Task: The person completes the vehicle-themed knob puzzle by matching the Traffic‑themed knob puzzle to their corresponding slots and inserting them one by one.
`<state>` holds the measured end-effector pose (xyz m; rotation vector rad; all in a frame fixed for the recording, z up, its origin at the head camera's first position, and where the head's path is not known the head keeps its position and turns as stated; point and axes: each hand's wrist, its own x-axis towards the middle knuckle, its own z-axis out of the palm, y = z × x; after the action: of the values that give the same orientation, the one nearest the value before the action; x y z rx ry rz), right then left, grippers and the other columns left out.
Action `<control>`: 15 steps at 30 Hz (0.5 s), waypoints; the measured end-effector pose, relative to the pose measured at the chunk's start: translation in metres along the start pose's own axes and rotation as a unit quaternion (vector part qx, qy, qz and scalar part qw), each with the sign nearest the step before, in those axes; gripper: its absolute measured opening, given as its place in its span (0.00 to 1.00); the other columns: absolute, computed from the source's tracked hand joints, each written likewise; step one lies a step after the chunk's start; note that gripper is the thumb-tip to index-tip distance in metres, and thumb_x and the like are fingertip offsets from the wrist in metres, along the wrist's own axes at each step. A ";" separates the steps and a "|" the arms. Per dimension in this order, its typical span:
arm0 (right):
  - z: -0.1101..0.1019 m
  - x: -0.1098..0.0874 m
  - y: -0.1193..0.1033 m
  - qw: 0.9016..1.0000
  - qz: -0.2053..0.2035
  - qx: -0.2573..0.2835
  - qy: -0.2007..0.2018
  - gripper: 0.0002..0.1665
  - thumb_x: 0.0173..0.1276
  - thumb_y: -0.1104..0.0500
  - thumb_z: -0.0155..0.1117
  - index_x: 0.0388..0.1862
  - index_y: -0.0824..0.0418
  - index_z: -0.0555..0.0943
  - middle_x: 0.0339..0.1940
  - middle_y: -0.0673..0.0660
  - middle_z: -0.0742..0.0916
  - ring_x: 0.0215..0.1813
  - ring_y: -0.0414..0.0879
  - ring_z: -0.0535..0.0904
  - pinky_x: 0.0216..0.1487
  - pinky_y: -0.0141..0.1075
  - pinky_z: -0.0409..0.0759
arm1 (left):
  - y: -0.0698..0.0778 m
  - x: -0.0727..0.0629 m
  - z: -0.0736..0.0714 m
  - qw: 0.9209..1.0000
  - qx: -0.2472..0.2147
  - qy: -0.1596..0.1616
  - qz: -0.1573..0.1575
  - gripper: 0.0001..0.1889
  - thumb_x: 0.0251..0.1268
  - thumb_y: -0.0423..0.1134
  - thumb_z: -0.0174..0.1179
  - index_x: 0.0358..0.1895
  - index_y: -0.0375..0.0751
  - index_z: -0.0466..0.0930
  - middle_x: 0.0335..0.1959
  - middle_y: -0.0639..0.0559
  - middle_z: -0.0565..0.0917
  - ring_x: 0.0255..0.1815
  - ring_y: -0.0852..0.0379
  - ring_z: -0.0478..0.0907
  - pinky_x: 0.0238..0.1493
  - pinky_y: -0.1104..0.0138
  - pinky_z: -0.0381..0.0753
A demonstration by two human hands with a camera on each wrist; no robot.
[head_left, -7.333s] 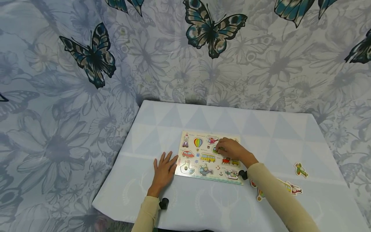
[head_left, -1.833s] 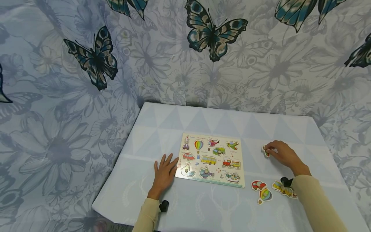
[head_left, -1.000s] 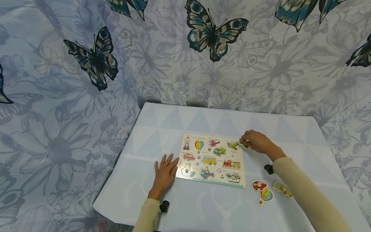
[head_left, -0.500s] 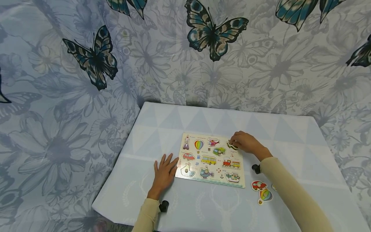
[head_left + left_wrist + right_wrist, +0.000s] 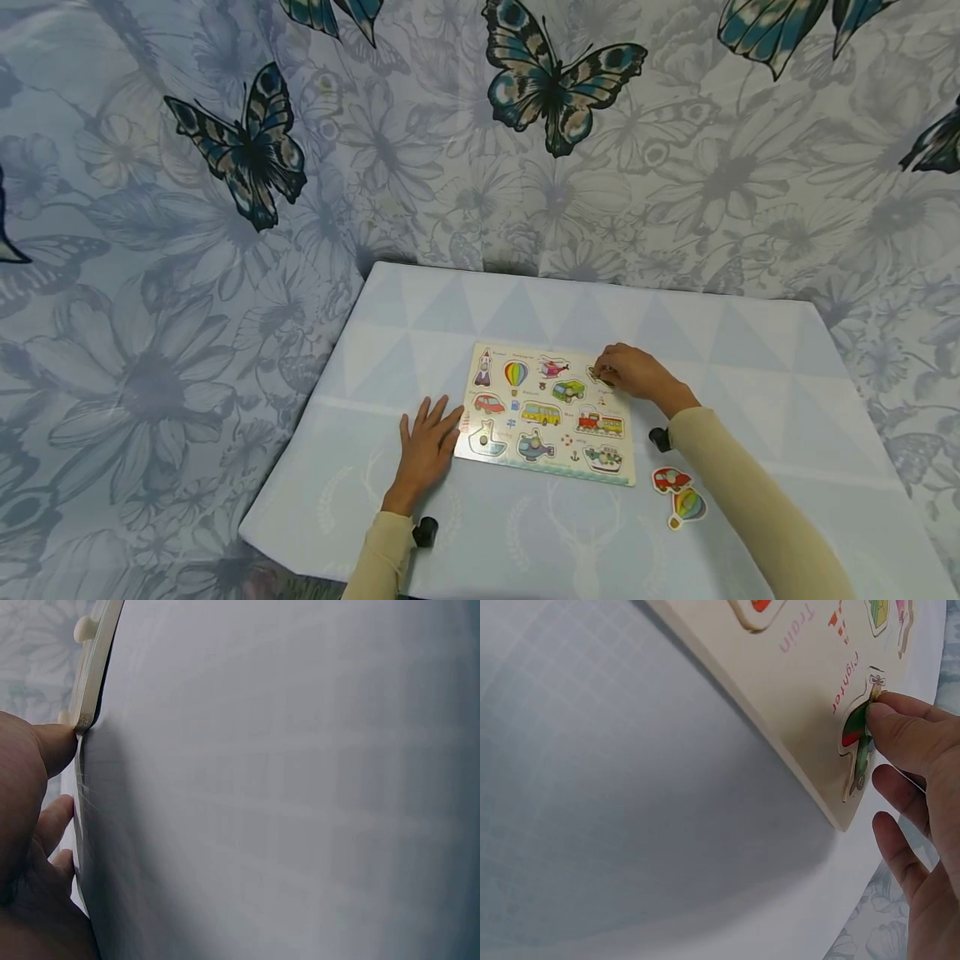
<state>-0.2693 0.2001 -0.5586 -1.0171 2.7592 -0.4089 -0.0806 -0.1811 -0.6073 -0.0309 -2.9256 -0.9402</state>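
A wooden puzzle board (image 5: 546,477) with printed vehicles lies mid-table. At its far right corner my right hand (image 5: 636,372) pinches a green airplane piece (image 5: 862,742) between thumb and finger. In the right wrist view the piece sits tilted at the cutout beside the word "Fighter"; whether it is fully seated I cannot tell. My left hand (image 5: 425,450) lies with spread, straight fingers against the board's left edge. The left wrist view shows a fingertip (image 5: 56,746) touching that edge.
A red car piece (image 5: 670,479) and a hot-air balloon piece (image 5: 687,505) lie right of the board, beside my right forearm. The white-and-blue cloth-covered table (image 5: 337,467) meets a butterfly-patterned backdrop (image 5: 420,167) behind and at left.
My right hand left the board's green jeep, picked up the airplane piece at right and carried it left onto the board's upper right corner. The left hand stayed put.
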 end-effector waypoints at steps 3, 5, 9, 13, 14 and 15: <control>0.001 -0.002 -0.001 1.000 0.001 0.006 0.002 0.05 0.69 0.63 0.67 0.41 0.54 0.86 0.41 0.51 0.84 0.43 0.47 0.78 0.47 0.46 0.79 | 0.000 0.000 0.000 1.000 0.001 0.000 0.001 0.22 0.76 0.46 0.54 0.70 0.50 0.75 0.76 0.44 0.67 0.81 0.36 0.52 0.72 0.30 0.39; 0.002 -0.002 -0.001 1.000 0.004 0.011 0.004 0.05 0.69 0.63 0.67 0.41 0.54 0.86 0.41 0.51 0.85 0.44 0.47 0.78 0.47 0.46 0.79 | 0.000 0.000 -0.001 1.000 0.001 -0.002 0.001 0.22 0.76 0.46 0.54 0.70 0.50 0.75 0.76 0.44 0.67 0.81 0.36 0.51 0.72 0.30 0.39; 0.003 -0.004 -0.001 1.000 0.009 0.012 0.007 0.06 0.69 0.62 0.67 0.43 0.54 0.86 0.42 0.50 0.85 0.44 0.47 0.78 0.47 0.46 0.79 | -0.001 0.000 0.000 1.000 0.006 -0.002 0.001 0.22 0.76 0.46 0.54 0.70 0.50 0.75 0.76 0.44 0.67 0.81 0.36 0.52 0.72 0.30 0.40; 0.004 -0.006 0.001 1.000 0.013 0.013 0.008 0.09 0.70 0.61 0.66 0.48 0.56 0.85 0.45 0.53 0.86 0.48 0.50 0.79 0.50 0.48 0.79 | -0.001 0.000 0.000 1.000 0.005 -0.002 0.000 0.22 0.76 0.46 0.54 0.69 0.50 0.75 0.76 0.44 0.67 0.81 0.36 0.52 0.72 0.30 0.39; 0.004 -0.008 0.001 1.000 0.015 0.012 0.009 0.10 0.70 0.61 0.66 0.50 0.57 0.85 0.46 0.54 0.86 0.49 0.51 0.80 0.52 0.49 0.79 | 0.000 0.000 0.000 1.000 0.005 -0.002 0.000 0.22 0.76 0.46 0.54 0.69 0.50 0.75 0.76 0.44 0.67 0.81 0.36 0.52 0.72 0.30 0.39; 0.004 -0.009 0.002 1.000 0.017 0.013 0.011 0.11 0.70 0.60 0.66 0.51 0.58 0.84 0.47 0.55 0.86 0.50 0.52 0.80 0.53 0.50 0.79 | 0.000 0.000 0.000 1.000 0.003 -0.003 0.000 0.22 0.76 0.46 0.54 0.69 0.50 0.75 0.76 0.44 0.67 0.81 0.36 0.52 0.72 0.30 0.39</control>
<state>-0.2623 0.2069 -0.5624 -0.9628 2.7791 -0.4509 -0.0811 -0.1812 -0.6074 -0.0345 -2.9326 -0.9332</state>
